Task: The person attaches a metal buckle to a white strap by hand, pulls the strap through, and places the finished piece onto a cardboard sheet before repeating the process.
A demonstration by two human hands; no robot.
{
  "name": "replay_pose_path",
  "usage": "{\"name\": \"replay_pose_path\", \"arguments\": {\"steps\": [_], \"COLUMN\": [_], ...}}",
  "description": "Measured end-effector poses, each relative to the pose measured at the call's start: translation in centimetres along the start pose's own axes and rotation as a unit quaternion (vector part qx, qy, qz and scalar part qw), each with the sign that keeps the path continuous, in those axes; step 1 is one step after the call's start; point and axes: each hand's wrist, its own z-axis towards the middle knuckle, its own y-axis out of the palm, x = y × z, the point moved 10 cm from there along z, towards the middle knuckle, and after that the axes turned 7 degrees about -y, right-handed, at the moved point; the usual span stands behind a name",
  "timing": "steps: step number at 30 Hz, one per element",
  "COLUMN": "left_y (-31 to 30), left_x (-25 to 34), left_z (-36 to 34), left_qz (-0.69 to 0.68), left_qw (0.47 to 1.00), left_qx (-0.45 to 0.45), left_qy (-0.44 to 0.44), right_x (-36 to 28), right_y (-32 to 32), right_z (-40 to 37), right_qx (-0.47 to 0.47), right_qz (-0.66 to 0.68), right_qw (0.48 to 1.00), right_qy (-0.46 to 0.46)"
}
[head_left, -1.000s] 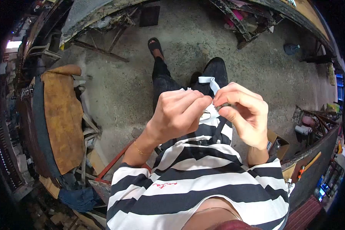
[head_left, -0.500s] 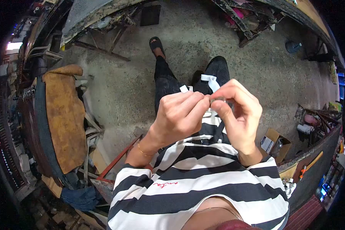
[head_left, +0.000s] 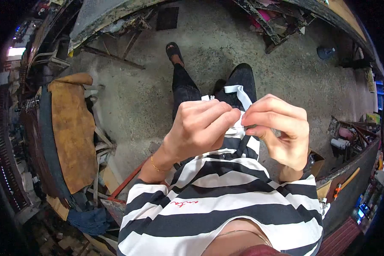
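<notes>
My left hand (head_left: 202, 126) is closed in a pinch above my lap, around white material that shows only in part below its fingers. Just to the right, my right hand (head_left: 279, 126) has its thumb and fingertips pressed together on something too small to make out. Between and beyond the hands, a white strap (head_left: 242, 97) curls over my dark trouser leg. The black-and-white striped cloth (head_left: 226, 209) on my body reaches up to beneath both hands.
At the left, a brown hide-like sheet (head_left: 72, 136) lies over a rack. A cardboard box (head_left: 315, 164) stands at the right, near a long board holding an orange-handled tool (head_left: 338, 190). Table frames stand ahead, and a blue bottle (head_left: 325, 52) is on the floor.
My right hand has moved right and slightly down, away from my left hand. The small round thing seen in its fingers before is now mostly hidden. The white strap has shifted to the right.
</notes>
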Motion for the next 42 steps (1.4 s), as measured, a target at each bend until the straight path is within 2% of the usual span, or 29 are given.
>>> {"name": "replay_pose_path", "arguments": {"steps": [2,4,6,8,10,14,15,16,18,19,20,23,26,28,30,31,32,34,37,38,40,42], "left_y": [0.3,0.6,0.7,0.4,0.2,-0.3,-0.2,-0.1,0.0,0.1,0.1,0.4,0.7,1.3,1.6,1.2,0.7,0.1,0.3,0.3,0.6,0.8], "left_x": [0.0,-0.3,-0.8,-2.2,-2.5,-2.8,-2.6,-2.4,-2.1,-1.6,-1.3,-0.6,-0.2,-1.2,-1.4,-1.3,-1.3,-1.1,-0.7,-0.8,-0.2,-0.4], "left_z": [0.1,0.1,-0.4,-0.6,-0.7,-0.7,-0.7,-0.7,-0.6,-0.4,-0.3,0.1,0.1,-0.5,-0.7,-0.7,-0.7,-0.6,-0.2,-0.1,0.0,0.1], "left_qz": [0.005,0.060,0.056,0.009,-0.005,-0.036,-0.037,-0.037,-0.034,-0.025,-0.016,0.023,0.049,0.038,0.031,0.000,-0.031,-0.024,0.010,0.010,0.056,0.066], "left_qw": [1.000,0.998,0.998,0.998,0.997,0.996,0.996,0.997,0.997,0.998,0.999,0.999,0.999,0.996,0.996,0.997,0.996,0.996,0.998,0.999,0.998,0.998], "left_qx": [-0.013,-0.020,0.003,0.013,0.019,0.040,0.041,0.041,0.033,0.024,0.016,0.006,0.006,-0.010,-0.017,0.014,0.044,0.049,0.021,0.020,0.005,-0.008], "left_qy": [0.002,-0.007,0.002,-0.065,-0.069,-0.072,-0.064,-0.056,-0.057,-0.051,-0.045,-0.023,-0.014,-0.075,-0.086,-0.081,-0.074,-0.071,-0.050,-0.049,-0.019,-0.007], "right_x": [-0.4,0.4,2.1,3.1,5.6,6.4,6.1,5.7,4.1,3.0,2.9,1.0,1.2,1.4,3.2,4.4,4.3,2.6,1.6,1.5,0.1,0.0], "right_y": [0.1,0.6,0.2,0.8,1.5,1.0,0.9,0.7,0.3,0.2,0.1,0.2,0.3,0.5,0.6,0.5,0.2,-0.1,-0.2,-0.3,-0.2,0.3], "right_z": [0.1,-0.2,-0.5,-0.6,-1.6,-2.2,-2.1,-2.0,-1.3,-0.8,-0.7,0.0,-0.1,-0.4,-0.9,-1.9,-1.9,-0.6,-0.4,-0.4,0.0,-0.1], "right_qx": [0.005,0.028,0.093,0.075,0.115,0.143,0.124,0.122,0.076,0.053,0.053,0.035,0.063,0.088,0.113,0.121,0.143,0.075,0.028,0.030,0.018,0.016], "right_qz": [-0.071,-0.079,-0.005,0.006,0.201,0.329,0.278,0.278,0.159,0.099,0.099,-0.049,-0.062,-0.058,0.067,0.136,0.187,0.127,0.046,0.046,-0.068,-0.091], "right_qw": [0.997,0.997,0.995,0.994,0.955,0.913,0.934,0.934,0.972,0.989,0.989,0.998,0.996,0.994,0.987,0.969,0.961,0.986,0.997,0.997,0.998,0.996], "right_qy": [-0.001,0.004,0.047,0.081,0.186,0.194,0.187,0.190,0.157,0.093,0.092,0.017,0.005,-0.004,0.097,0.165,0.145,0.079,0.062,0.063,0.003,-0.010]}}
